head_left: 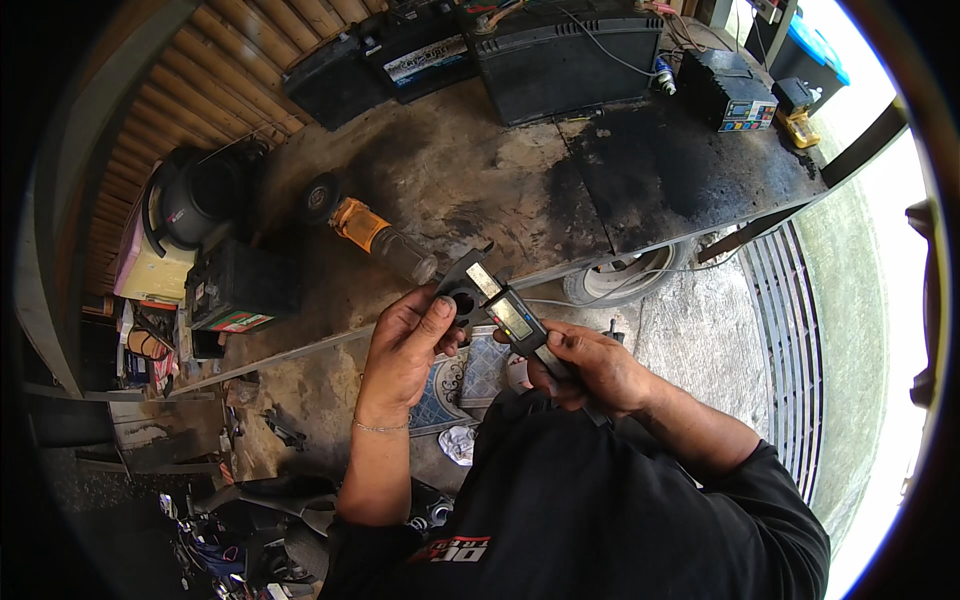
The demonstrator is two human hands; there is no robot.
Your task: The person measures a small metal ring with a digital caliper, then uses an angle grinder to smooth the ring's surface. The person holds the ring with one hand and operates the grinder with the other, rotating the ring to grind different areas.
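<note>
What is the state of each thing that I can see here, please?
Left hand: closed on a dark part.
Right hand: closed on the digital caliper.
Digital caliper: held aslant, reading unclear.
Orange-and-black object: lying on the workbench.
Large black battery: upright, a cable across it.
Wheel: partly hidden by the workbench.
White bundle: crumpled.

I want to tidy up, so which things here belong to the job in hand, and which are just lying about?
Seemingly in use:
digital caliper
small dark round piece

Apparently lying about:
orange-bodied item
large black battery
wheel
black box with coloured panel
</note>
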